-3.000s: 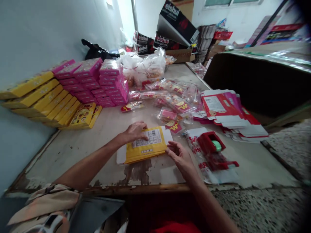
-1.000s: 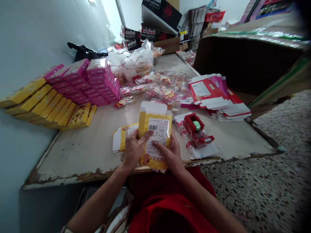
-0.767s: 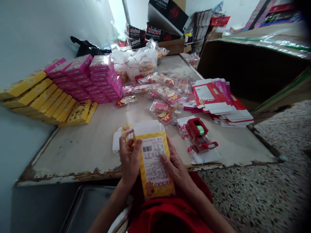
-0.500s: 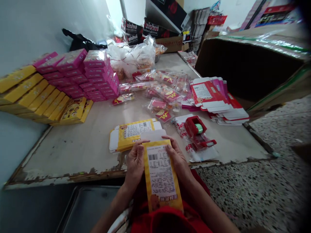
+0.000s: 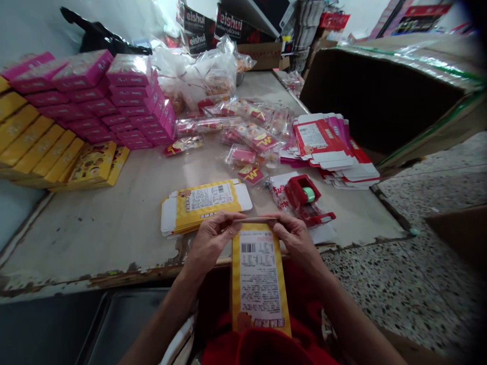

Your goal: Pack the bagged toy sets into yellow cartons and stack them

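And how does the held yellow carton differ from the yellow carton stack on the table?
The held yellow carton is pinched at its far end by the left hand and right hand; the yellow carton stack lies on the table. The held yellow carton runs front to back; the yellow carton stack lies sideways. Both show a white printed panel with barcode on yellow.

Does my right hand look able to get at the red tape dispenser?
Probably yes: the tape dispenser lies just past the right hand; nothing visible blocks it, though that hand, pinching the flap of the yellow box, would likely need freeing first.
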`<state>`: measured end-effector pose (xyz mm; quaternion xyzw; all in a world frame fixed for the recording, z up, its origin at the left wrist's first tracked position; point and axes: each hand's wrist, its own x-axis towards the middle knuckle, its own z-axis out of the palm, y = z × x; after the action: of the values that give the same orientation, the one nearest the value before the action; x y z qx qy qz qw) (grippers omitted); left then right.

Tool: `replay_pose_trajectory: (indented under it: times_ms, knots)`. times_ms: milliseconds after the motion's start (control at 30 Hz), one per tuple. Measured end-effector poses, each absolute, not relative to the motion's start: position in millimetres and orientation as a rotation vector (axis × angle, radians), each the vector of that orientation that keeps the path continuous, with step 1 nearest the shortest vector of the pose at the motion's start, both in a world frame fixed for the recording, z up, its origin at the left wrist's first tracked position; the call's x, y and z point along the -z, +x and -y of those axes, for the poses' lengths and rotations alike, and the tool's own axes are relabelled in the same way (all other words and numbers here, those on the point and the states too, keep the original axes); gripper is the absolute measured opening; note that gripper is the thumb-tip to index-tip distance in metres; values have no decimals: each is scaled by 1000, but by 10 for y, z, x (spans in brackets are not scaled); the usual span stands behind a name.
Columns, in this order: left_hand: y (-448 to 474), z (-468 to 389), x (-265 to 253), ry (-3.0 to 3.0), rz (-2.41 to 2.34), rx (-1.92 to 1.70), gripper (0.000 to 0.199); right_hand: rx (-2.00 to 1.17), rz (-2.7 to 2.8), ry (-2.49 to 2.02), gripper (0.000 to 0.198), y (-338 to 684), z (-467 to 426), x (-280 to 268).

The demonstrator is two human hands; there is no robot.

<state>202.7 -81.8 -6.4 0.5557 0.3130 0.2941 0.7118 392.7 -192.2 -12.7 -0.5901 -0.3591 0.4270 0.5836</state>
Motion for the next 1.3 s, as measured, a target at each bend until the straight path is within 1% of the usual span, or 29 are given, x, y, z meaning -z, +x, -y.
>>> replay_pose_trajectory:
  times_ms: [67, 167, 367, 533, 567, 633, 700, 800, 867, 933, 1000, 1033, 1067, 1100, 1133, 1200, 1267, 1300]
  knots:
    - [1982, 818, -30, 1358, -685, -638, 19, -893, 990, -1433, 23, 3950, 2000, 26]
    - [1975, 847, -177, 1411, -712, -716, 17, -843, 1083, -1426, 20, 3938, 2061, -138]
    - [2164, 853, -339, 1269, -834, -643, 25, -996, 712, -1390, 14, 3848, 1911, -300]
    - [2134, 793, -332, 1274, -861, -709, 24, -1077, 686, -1310, 14, 3937, 1901, -333]
    - [2098, 786, -313, 1299, -853, -705, 23, -1111, 691, -1306, 15, 3979, 1929, -319]
    - [2028, 801, -261, 1313, -800, -628, 22, -1197, 718, -1305, 24, 4052, 1998, -255]
    - [1989, 873, -200, 1229, -716, -506, 27, -1239, 742, -1310, 31, 4073, 2067, -158]
    - [2023, 1068, -135, 1068, -663, -429, 42, -1186, 740, -1324, 23, 3987, 2156, -49]
    - [2089, 1181, -150, 1050, -707, -462, 40, -1153, 769, -1353, 23, 3937, 2218, -77]
    - [2157, 1206, -228, 1069, -758, -530, 35, -1064, 853, -1419, 36, 3990, 2299, -200]
    - [2211, 1126, -354, 1101, -786, -656, 31, -781, 898, -1555, 52, 4185, 2390, -365]
    - [2230, 1058, -422, 1121, -792, -734, 30, -594, 897, -1652, 55, 4325, 2430, -437]
    - [2245, 984, -485, 1144, -798, -815, 29, -410, 879, -1761, 52, 4480, 2462, -487]
    - [2256, 915, -535, 1175, -804, -881, 29, -309, 892, -1880, 45, 4634, 2482, -511]
    - [2264, 859, -569, 1216, -810, -923, 28, -312, 927, -1971, 40, 4773, 2486, -510]
    - [2275, 809, -577, 1349, -822, -939, 25, -523, 981, -2043, 39, 4968, 2453, -449]
    - [2281, 837, -514, 1524, -827, -912, 23, -734, 911, -1982, 39, 5029, 2384, -370]
    - [2281, 868, -466, 1601, -824, -902, 23, -786, 841, -1938, 39, 5018, 2350, -344]
